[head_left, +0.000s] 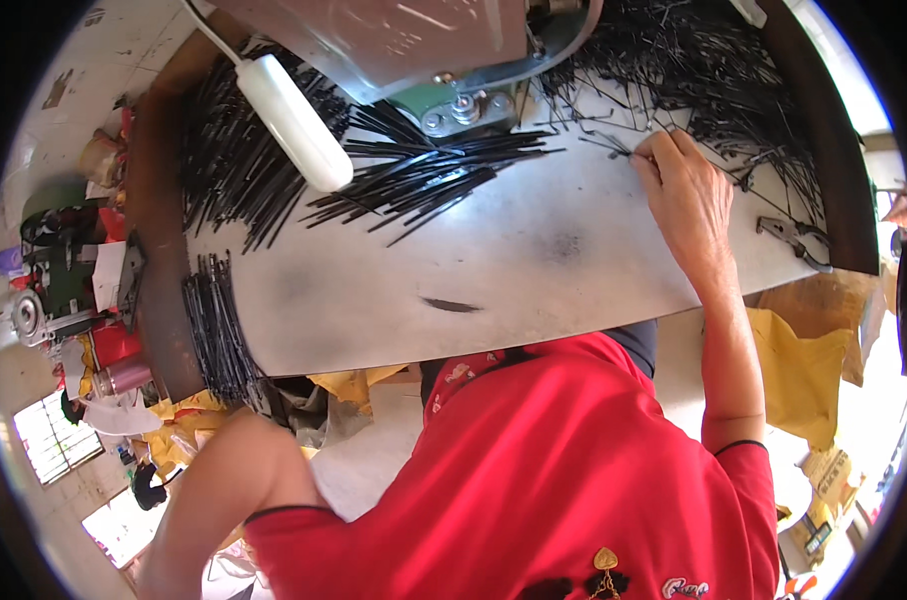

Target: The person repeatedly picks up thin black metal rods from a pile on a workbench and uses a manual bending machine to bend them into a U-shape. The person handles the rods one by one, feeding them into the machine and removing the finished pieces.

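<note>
1. Nearest, the person's red shirt (534, 460) fills the lower middle, in front of the desk (344, 315), whose pale metal top is smudged grey and bears a dark sliver-shaped patch, mark or scrap I cannot tell.
2. The left arm (239, 470) bends at the lower left; its hand is out of view, so I cannot tell how it stands.
3. Along the left edge of the desk lies a neat bundle of black rods (221, 325).
4. To the right, pliers (796, 240) rest on the top near the dark raised rim (844, 180).
5. The right hand (684, 190) is narrow, thumb and fingers drawn together on thin black wires (606, 148), whose free ends reach leftward from the fingertips over the metal.
6. Past the hand, at the far right, spreads a tangled heap of similar wires (694, 65); straighter black rods (424, 175) lie piled at centre and far left.
7. Above those piles stand a machine (424, 45) with a bolted bracket and a white oblong lamp (294, 125) on a cord.
8. Around the desk, the room shows yellow sacking (799, 375) at right, and at left a pink flask (124, 376), assorted clutter and a barred window (56, 436).
</note>
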Available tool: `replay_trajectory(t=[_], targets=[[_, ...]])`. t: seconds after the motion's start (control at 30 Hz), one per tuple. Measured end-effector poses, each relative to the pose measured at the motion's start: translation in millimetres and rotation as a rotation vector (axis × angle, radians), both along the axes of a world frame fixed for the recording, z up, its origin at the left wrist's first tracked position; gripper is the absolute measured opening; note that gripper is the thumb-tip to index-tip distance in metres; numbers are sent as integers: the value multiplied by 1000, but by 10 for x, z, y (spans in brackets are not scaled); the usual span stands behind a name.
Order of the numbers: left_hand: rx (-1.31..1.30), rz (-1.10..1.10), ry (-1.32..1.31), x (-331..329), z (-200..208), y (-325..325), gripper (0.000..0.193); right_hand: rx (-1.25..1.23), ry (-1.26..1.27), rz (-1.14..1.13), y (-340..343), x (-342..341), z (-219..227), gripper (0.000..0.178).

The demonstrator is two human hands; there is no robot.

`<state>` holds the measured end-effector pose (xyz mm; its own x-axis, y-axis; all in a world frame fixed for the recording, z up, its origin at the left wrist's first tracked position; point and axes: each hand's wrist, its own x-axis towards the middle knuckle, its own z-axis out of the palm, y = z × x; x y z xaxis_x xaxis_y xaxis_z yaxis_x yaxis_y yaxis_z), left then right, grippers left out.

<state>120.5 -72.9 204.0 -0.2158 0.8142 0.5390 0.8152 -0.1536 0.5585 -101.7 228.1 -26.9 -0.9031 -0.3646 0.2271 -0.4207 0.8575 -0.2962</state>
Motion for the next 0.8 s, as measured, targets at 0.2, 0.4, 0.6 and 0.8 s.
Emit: replay_trajectory(t=[0.2, 0.4, 0.6, 0.8], targets=[[131, 1668, -601, -297, -1546, -3, 18, -228, -66, 28, 28, -26, -74, 9], [-389, 1625, 53, -800, -2164, -47, 20, -271, -37, 29, 94, 8, -72, 9], [-413, 1523, 99, -881, -2314, -236, 11, -337, -47, 82, 39, 45, -50, 10], [-326, 1564, 71, -836, -2366, -295, 11, -1089, -418, 110, 56, 313, 486, 15]])
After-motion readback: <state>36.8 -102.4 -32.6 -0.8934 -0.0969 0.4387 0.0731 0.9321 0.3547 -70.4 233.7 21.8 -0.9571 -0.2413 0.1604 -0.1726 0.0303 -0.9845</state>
